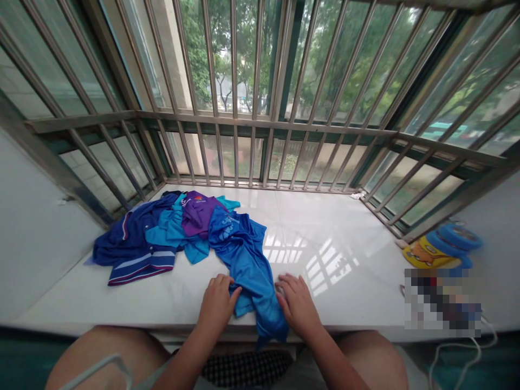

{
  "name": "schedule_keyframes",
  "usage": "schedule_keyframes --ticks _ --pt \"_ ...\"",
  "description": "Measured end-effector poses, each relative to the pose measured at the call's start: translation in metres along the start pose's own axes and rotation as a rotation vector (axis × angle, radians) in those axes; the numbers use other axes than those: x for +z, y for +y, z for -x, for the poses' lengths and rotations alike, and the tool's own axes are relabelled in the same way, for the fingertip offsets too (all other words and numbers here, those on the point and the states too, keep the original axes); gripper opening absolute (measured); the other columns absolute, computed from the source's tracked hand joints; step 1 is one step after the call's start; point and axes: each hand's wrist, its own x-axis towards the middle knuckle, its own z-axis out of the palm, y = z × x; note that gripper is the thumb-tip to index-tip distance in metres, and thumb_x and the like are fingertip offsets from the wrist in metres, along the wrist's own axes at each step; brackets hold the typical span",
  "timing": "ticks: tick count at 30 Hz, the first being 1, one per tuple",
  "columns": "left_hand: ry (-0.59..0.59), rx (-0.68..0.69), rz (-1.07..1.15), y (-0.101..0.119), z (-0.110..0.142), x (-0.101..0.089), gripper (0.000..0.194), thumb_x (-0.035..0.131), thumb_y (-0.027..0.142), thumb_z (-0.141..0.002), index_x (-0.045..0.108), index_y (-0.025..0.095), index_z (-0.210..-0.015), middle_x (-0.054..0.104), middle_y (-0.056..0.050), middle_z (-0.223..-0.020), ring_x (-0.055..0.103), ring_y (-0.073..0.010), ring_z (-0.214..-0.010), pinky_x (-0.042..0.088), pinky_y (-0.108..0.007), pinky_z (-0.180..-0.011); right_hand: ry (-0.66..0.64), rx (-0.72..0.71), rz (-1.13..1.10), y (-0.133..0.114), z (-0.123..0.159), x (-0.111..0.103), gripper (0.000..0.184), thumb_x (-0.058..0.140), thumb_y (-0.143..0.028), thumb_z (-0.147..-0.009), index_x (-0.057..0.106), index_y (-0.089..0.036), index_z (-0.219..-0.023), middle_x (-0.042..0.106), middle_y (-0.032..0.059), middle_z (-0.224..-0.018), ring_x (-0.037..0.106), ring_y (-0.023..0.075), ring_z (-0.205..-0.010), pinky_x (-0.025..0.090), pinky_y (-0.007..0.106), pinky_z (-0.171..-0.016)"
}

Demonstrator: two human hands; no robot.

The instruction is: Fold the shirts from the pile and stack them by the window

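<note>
one blue garment (251, 260) | long axis far-left to near-right | between both hands (217, 298)

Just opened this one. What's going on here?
A person sits at a white ledge by a barred window, with a bright blue garment between their hands. The left hand and right hand are at its sides; whether either grips it is unclear. Its near end hangs over the ledge's edge, while its far end meets a heap with purple and dark blue clothing.
</note>
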Motion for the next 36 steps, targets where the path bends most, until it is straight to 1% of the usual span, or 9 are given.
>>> schedule_keyframes --ticks 5,8,11,13,15,20,27,32,36 --pt "-0.303 -0.002 0.329 0.013 0.008 -0.009 0.017 0.057 0.037 -0.102 0.063 0.024 -0.094 0.075 -0.005 -0.092 0.071 -0.0241 -0.092 0.05 -0.034 -0.084 0.018 0.08 0.054 -0.013 0.005 0.019 0.027 0.07 -0.04 -0.101 0.074 -0.026 -0.123 0.069 0.0137 -0.15 0.056 0.0397 -0.147 0.034 0.072 -0.126" --pt "-0.703 -0.008 0.514 0.016 0.033 -0.029 0.018 0.063 0.043 -0.099 0.064 0.025 -0.098 0.075 0.001 -0.084 0.071 -0.0205 -0.078 0.048 -0.029 -0.07 -0.025 0.048 0.032 -0.013 0.013 0.012 0.019 0.063 -0.027 -0.103 0.075 -0.026 -0.117 0.071 0.0124 -0.146 0.061 0.0354 -0.142 0.042 0.064 -0.124" --pt "-1.056 0.065 0.411 0.016 0.059 -0.05 0.018 0.081 0.04 -0.084 0.074 0.028 -0.094 0.077 0.003 -0.083 0.07 -0.0201 -0.073 0.044 -0.028 -0.064 -0.133 -0.013 -0.028 -0.006 0.022 -0.012 0.015 0.066 -0.03 -0.102 0.076 -0.026 -0.111 0.07 0.0108 -0.147 0.063 0.0336 -0.139 0.048 0.056 -0.122" --pt "-0.977 0.115 0.31 0.018 0.066 -0.057 0.016 0.083 0.039 -0.082 0.077 0.03 -0.093 0.078 0.002 -0.088 0.07 -0.021 -0.08 0.046 -0.029 -0.067 -0.169 -0.002 -0.06 -0.003 0.025 -0.027 0.015 0.064 -0.035 -0.104 0.076 -0.026 -0.106 0.072 0.011 -0.143 0.065 0.0328 -0.136 0.052 0.053 -0.118" --pt "-0.72 0.147 0.286 0.022 0.062 -0.056 0.014 0.072 0.041 -0.094 0.077 0.029 -0.099 0.079 -0.001 -0.097 0.071 -0.0221 -0.091 0.051 -0.03 -0.078 -0.135 0.026 -0.082 -0.007 0.022 -0.033 0.022 0.058 -0.036 -0.108 0.075 -0.024 -0.113 0.072 0.013 -0.141 0.066 0.0311 -0.133 0.054 0.05 -0.115" --pt "-0.185 0.259 0.102 0.025 0.008 -0.024 0.036 0.052 0.03 -0.106 0.07 0.023 -0.137 0.069 -0.014 -0.147 0.06 -0.0303 -0.139 0.046 -0.05 -0.122 -0.157 -0.03 -0.049 -0.038 -0.005 -0.01 0.05 0.056 -0.033 -0.108 0.059 -0.022 -0.157 0.053 0.0147 -0.167 0.048 0.0345 -0.156 0.039 0.06 -0.129" --pt "-0.019 0.02 -0.447 -0.008 -0.048 -0.018 0.05 0.056 0.037 -0.107 0.062 0.029 -0.156 0.057 -0.015 -0.163 0.052 -0.043 -0.147 0.043 -0.066 -0.12 -0.353 0.029 0.04 -0.048 -0.019 0.009 0.065 0.054 -0.041 -0.109 0.042 -0.033 -0.172 0.03 0.0054 -0.181 0.031 0.0334 -0.166 0.023 0.064 -0.134" --pt "0.082 -0.138 -0.601 -0.037 -0.029 -0.045 0.046 0.046 0.043 -0.111 0.07 0.019 -0.141 0.063 -0.02 -0.15 0.063 -0.038 -0.123 0.054 -0.057 -0.103 -0.352 0.14 0.146 -0.021 0.009 -0.008 0.064 0.048 -0.048 -0.111 0.04 -0.033 -0.173 0.034 0.0071 -0.179 0.037 0.036 -0.162 0.024 0.068 -0.13" --pt "0.091 -0.163 -0.648 -0.045 -0.004 -0.054 0.042 0.041 0.037 -0.112 0.074 0.015 -0.127 0.067 -0.021 -0.13 0.066 -0.0357 -0.108 0.055 -0.047 -0.091 -0.258 0.198 0.288 -0.022 0.044 -0.014 0.056 0.053 -0.048 -0.109 0.056 -0.027 -0.161 0.055 0.0166 -0.165 0.058 0.0395 -0.142 0.04 0.065 -0.118"
